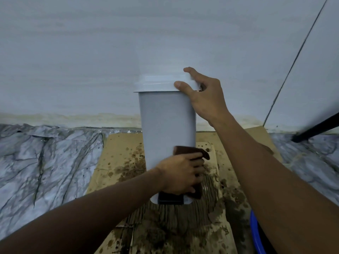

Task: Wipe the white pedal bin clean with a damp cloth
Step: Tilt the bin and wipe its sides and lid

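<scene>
We have the white bin (167,125) upright on spotted cardboard (229,226) against the wall (110,52), its body looking clean. Our right hand (203,96) curls over the lid (157,84) edge, steadying it. Our left hand (181,173) presses the brown cloth (190,150) low on the front, fingers closed around it; we judge the base, pedal (170,199) and lid remain.

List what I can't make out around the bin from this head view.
- Pedal: upper part covered by the left hand and brown cloth.
- Bin back and right side: turned away.
- Lid right end: under the right hand.
- Blue container: cut off by the frame edge, behind the right arm.
</scene>
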`<state>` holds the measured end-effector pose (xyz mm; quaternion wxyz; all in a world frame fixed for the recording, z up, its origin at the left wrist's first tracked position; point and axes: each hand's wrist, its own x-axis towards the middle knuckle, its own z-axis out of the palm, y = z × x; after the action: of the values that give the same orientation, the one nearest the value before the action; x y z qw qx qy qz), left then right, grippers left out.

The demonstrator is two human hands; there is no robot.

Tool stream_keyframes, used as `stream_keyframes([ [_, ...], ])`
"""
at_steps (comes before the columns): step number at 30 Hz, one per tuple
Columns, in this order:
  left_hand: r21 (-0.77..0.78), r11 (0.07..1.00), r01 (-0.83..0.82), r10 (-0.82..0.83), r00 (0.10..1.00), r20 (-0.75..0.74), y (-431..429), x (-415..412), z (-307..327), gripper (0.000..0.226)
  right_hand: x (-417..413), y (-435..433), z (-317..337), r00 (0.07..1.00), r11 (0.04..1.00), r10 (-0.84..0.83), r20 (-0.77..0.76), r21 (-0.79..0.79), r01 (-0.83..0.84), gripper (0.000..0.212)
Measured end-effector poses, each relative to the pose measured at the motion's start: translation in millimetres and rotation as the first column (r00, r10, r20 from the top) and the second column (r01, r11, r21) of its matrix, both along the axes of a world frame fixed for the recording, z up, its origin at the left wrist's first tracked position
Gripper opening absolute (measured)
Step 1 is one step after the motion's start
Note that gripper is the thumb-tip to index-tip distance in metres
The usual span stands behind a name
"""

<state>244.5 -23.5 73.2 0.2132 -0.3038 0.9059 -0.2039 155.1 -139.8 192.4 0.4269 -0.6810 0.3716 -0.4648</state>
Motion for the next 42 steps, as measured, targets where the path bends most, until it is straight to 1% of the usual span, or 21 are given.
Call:
stream_keyframes([
  [2, 0.066, 0.997, -0.039, 0.027, 0.986, 0.167, 0, -21, -3, 0.047, -1, 2, 2, 1.0, 1.0, 0.006, -0.005, 0.005, -0.006, 0.049],
  [3, 0.082, 0.995, -0.049, 0.029, 0.974, 0.224, -1, -30, -4, 0.045, -2, 2, 2, 1.0, 1.0, 0.007, -0.008, 0.009, -0.007, 0.049],
  [5, 0.111, 0.992, -0.065, 0.03, 0.958, 0.286, -2, -43, 2, 0.044, -5, 2, 3, 1.0, 1.0, 0.006, -0.008, 0.023, -0.006, 0.048],
  [8, 0.103, 0.991, -0.081, 0.051, 0.962, 0.267, -13, -40, 17, 0.052, -10, 2, 3, 1.0, 1.0, 0.0, 0.0, 0.031, 0.0, 0.049],
  [12, 0.058, 0.994, -0.089, 0.077, 0.979, 0.189, -25, -20, 37, 0.059, -8, 2, 3, 1.0, 1.0, 0.005, -0.008, 0.025, -0.005, 0.049],
  [15, 0.089, 0.988, -0.123, 0.103, 0.973, 0.205, -14, -29, 25, 0.054, -7, 3, 3, 1.0, 1.0, 0.004, -0.012, 0.023, -0.004, 0.049],
  [18, 0.105, 0.986, -0.128, 0.096, 0.959, 0.267, 2, -50, 2, 0.038, -8, 3, 2, 1.0, 1.0, 0.008, -0.018, 0.026, -0.007, 0.049],
  [19, 0.107, 0.986, -0.13, 0.098, 0.96, 0.261, 4, -52, 1, 0.034, -8, 3, 1, 1.0, 1.0, 0.009, -0.021, 0.022, -0.009, 0.049],
  [21, 0.115, 0.985, -0.133, 0.103, 0.966, 0.236, 2, -51, 9, 0.032, -8, 2, 0, 1.0, 1.0, 0.006, -0.025, 0.016, -0.006, 0.049],
  [23, 0.111, 0.984, -0.138, 0.116, 0.976, 0.185, -8, -39, 21, 0.04, -7, 1, 0, 1.0, 1.0, -0.001, -0.023, 0.013, 0.001, 0.049],
  [26, 0.04, 0.989, -0.143, 0.142, 0.989, 0.029, -19, -8, 40, 0.063, -5, 2, 1, 1.0, 1.0, -0.005, -0.024, 0.004, 0.005, 0.048],
  [28, -0.016, 0.99, -0.141, 0.14, 0.99, -0.026, -18, 3, 42, 0.073, -3, 2, 0, 1.0, 1.0, -0.005, -0.023, 0.0, 0.005, 0.047],
  [30, -0.034, 0.982, -0.184, 0.184, 0.983, 0.014, -10, -5, 34, 0.072, -3, 2, -1, 1.0, 1.0, 0.0, -0.015, 0.001, 0.0, 0.047],
  [33, 0.018, 0.979, -0.202, 0.195, 0.963, 0.183, 5, -38, 7, 0.051, -4, 2, -2, 1.0, 1.0, 0.0, -0.009, 0.001, 0.0, 0.048],
  [35, 0.052, 0.978, -0.204, 0.188, 0.958, 0.218, 8, -46, -1, 0.043, -4, 1, -2, 1.0, 1.0, -0.001, -0.007, -0.001, 0.001, 0.049],
  [36, 0.035, 0.986, -0.163, 0.154, 0.97, 0.187, 5, -39, 0, 0.046, -5, 0, -2, 1.0, 1.0, -0.002, -0.005, 0.001, 0.002, 0.049],
  [37, 0.0, 0.992, -0.128, 0.127, 0.983, 0.13, 3, -27, 2, 0.054, -6, 0, -2, 1.0, 1.0, -0.003, -0.002, 0.004, 0.003, 0.05],
  [39, -0.095, 0.992, -0.082, 0.075, 0.995, -0.073, -1, 7, 8, 0.066, -6, 0, -2, 1.0, 1.0, -0.004, 0.007, 0.001, 0.004, 0.05],
  [40, -0.165, 0.984, -0.071, 0.041, 0.983, -0.179, 0, 23, 9, 0.069, -5, 0, -2, 1.0, 1.0, -0.004, 0.007, -0.004, 0.004, 0.05],
  [42, -0.271, 0.953, -0.134, 0.041, 0.945, -0.323, 9, 46, 3, 0.07, -5, 0, -1, 1.0, 1.0, -0.003, 0.001, -0.003, 0.003, 0.048],
])
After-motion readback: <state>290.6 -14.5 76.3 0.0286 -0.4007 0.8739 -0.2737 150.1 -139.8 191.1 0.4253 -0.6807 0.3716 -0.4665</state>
